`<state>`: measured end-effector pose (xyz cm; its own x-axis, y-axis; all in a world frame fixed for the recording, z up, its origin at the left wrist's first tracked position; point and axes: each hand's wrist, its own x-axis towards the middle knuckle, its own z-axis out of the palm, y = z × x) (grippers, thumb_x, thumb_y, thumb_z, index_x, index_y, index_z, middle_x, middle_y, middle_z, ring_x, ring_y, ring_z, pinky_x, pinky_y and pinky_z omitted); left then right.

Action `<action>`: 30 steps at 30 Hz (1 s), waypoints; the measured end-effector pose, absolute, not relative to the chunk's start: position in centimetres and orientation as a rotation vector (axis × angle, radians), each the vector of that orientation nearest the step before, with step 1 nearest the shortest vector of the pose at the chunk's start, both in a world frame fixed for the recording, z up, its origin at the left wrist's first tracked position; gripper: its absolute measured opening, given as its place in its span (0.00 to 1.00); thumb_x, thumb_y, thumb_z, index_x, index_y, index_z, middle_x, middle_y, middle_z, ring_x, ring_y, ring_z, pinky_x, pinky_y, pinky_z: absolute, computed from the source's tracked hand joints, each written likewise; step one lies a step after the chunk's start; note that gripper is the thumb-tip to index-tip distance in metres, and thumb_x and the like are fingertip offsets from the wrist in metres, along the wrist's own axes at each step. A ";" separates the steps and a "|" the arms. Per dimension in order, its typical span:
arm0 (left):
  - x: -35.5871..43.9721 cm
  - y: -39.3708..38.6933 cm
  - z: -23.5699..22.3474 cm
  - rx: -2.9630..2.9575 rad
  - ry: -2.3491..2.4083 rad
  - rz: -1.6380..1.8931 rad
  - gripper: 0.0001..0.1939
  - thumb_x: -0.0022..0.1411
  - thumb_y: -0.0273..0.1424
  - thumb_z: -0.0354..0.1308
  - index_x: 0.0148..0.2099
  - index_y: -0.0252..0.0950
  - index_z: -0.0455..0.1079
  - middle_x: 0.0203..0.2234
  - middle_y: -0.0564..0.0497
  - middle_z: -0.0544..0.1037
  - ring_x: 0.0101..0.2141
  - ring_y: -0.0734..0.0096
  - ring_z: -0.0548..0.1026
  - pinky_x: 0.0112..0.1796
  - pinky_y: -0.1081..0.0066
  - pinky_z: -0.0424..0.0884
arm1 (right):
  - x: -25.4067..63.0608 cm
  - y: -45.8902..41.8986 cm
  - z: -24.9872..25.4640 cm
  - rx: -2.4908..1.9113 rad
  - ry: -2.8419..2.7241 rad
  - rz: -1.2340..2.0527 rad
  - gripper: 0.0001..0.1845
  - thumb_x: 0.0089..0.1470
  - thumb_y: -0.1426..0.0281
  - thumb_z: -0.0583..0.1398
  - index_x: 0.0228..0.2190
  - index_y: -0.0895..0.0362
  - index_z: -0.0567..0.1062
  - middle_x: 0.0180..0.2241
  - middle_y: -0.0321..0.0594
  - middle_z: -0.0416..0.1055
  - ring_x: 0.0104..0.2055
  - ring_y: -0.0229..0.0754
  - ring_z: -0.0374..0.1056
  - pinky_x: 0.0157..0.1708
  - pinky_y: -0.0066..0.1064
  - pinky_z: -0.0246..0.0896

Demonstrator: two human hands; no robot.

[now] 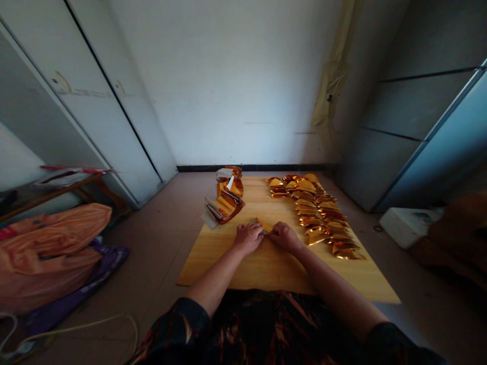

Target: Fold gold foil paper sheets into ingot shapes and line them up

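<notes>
Both hands meet over the middle of a wooden board (266,268). My left hand (249,237) is closed on the left side of a sheet of gold foil paper (263,224), and my right hand (283,236) grips its right side. Only a small strip of the sheet shows between and beyond the fingers; the rest is hidden under them. To the left of my hands lies a loose stack of gold foil paper sheets (225,207). Folded gold foil pieces (308,205) stand in rows on the right, close to my right hand.
A second bundle of foil sheets (229,174) sits at the board's far left. Beyond rises a white wall (236,91). Cabinets stand on both sides, with an orange bag (57,253) on the floor at left and a white box (405,225) at right.
</notes>
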<state>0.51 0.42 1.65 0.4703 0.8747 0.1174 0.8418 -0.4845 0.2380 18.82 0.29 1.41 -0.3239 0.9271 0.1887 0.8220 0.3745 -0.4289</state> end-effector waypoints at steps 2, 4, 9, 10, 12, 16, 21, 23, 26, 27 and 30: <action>0.6 0.5 1.3 2.531 1.544 0.341 0.10 0.64 0.32 0.49 0.46 0.43 0.68 0.55 0.52 0.69 0.53 0.63 0.66 0.50 0.56 0.59 | 18.5 0.4 1.8 -1.606 -2.262 0.356 0.08 0.52 0.71 0.58 0.28 0.59 0.78 0.33 0.42 0.72 0.35 0.38 0.67 0.35 0.24 0.56; 0.8 0.6 1.1 2.501 1.574 0.358 0.12 0.65 0.33 0.48 0.49 0.43 0.67 0.55 0.51 0.70 0.53 0.63 0.66 0.50 0.55 0.59 | 18.2 0.5 2.0 -1.697 -2.282 0.333 0.10 0.54 0.70 0.56 0.30 0.59 0.78 0.34 0.43 0.73 0.35 0.38 0.67 0.33 0.25 0.56; 1.2 0.3 1.0 2.472 1.625 0.406 0.15 0.66 0.34 0.46 0.52 0.41 0.66 0.54 0.48 0.70 0.53 0.62 0.66 0.50 0.54 0.59 | 17.4 0.5 2.4 -1.866 -2.260 0.281 0.12 0.55 0.69 0.55 0.32 0.59 0.77 0.36 0.46 0.74 0.36 0.40 0.68 0.33 0.26 0.55; 1.3 0.3 1.0 2.473 1.634 0.407 0.15 0.66 0.33 0.45 0.52 0.41 0.66 0.54 0.48 0.70 0.53 0.62 0.66 0.50 0.54 0.59 | 17.2 0.4 2.5 -1.890 -2.246 0.281 0.12 0.55 0.69 0.55 0.32 0.59 0.77 0.37 0.46 0.74 0.37 0.40 0.69 0.33 0.26 0.55; 1.4 0.2 1.0 2.480 1.646 0.409 0.14 0.66 0.33 0.45 0.50 0.40 0.67 0.54 0.47 0.70 0.53 0.62 0.65 0.50 0.55 0.59 | 17.0 0.3 2.7 -1.925 -2.219 0.291 0.12 0.55 0.68 0.55 0.33 0.59 0.78 0.37 0.46 0.74 0.37 0.41 0.69 0.33 0.26 0.55; 1.7 0.2 0.9 2.481 1.660 0.444 0.13 0.65 0.31 0.46 0.48 0.39 0.68 0.52 0.47 0.71 0.53 0.63 0.66 0.50 0.57 0.59 | 16.7 0.2 3.1 -1.961 -2.189 0.330 0.12 0.54 0.66 0.56 0.33 0.58 0.78 0.38 0.46 0.74 0.38 0.41 0.69 0.33 0.26 0.56; 1.7 0.3 0.9 2.483 1.661 0.476 0.12 0.63 0.30 0.49 0.47 0.38 0.69 0.51 0.47 0.72 0.50 0.64 0.67 0.50 0.60 0.61 | 16.4 0.3 3.2 -2.019 -2.167 0.341 0.12 0.53 0.67 0.56 0.34 0.58 0.78 0.39 0.48 0.74 0.39 0.43 0.70 0.35 0.27 0.58; 1.7 0.3 0.9 2.492 1.654 0.497 0.12 0.62 0.30 0.50 0.47 0.37 0.69 0.50 0.46 0.72 0.50 0.64 0.67 0.50 0.62 0.61 | 16.3 0.4 3.2 -2.042 -2.167 0.335 0.12 0.54 0.68 0.56 0.35 0.59 0.78 0.40 0.49 0.74 0.40 0.44 0.70 0.36 0.28 0.58; 1.6 0.2 0.9 2.485 1.644 0.528 0.13 0.61 0.29 0.51 0.47 0.37 0.69 0.50 0.46 0.72 0.51 0.64 0.67 0.50 0.63 0.61 | 16.1 0.4 3.3 -2.062 -2.152 0.347 0.13 0.55 0.69 0.54 0.36 0.58 0.78 0.40 0.49 0.74 0.40 0.43 0.70 0.36 0.27 0.58; 1.6 0.2 0.9 2.477 1.642 0.533 0.12 0.61 0.29 0.51 0.47 0.37 0.70 0.50 0.46 0.72 0.51 0.64 0.67 0.51 0.63 0.61 | 16.1 0.4 3.3 -2.065 -2.146 0.352 0.13 0.55 0.70 0.54 0.36 0.59 0.78 0.40 0.49 0.74 0.40 0.43 0.70 0.36 0.27 0.58; 1.5 0.3 1.0 2.447 1.636 0.537 0.11 0.59 0.29 0.54 0.45 0.38 0.70 0.50 0.47 0.72 0.51 0.64 0.67 0.51 0.63 0.61 | 16.1 0.3 3.4 -2.065 -2.137 0.364 0.13 0.54 0.69 0.55 0.35 0.59 0.78 0.40 0.49 0.73 0.40 0.44 0.70 0.36 0.28 0.58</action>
<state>1.51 0.31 0.97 0.3411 0.9162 0.2105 0.8626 -0.3940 0.3173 16.06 0.34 3.41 -0.0430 0.9972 -0.0614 0.9614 0.0246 -0.2741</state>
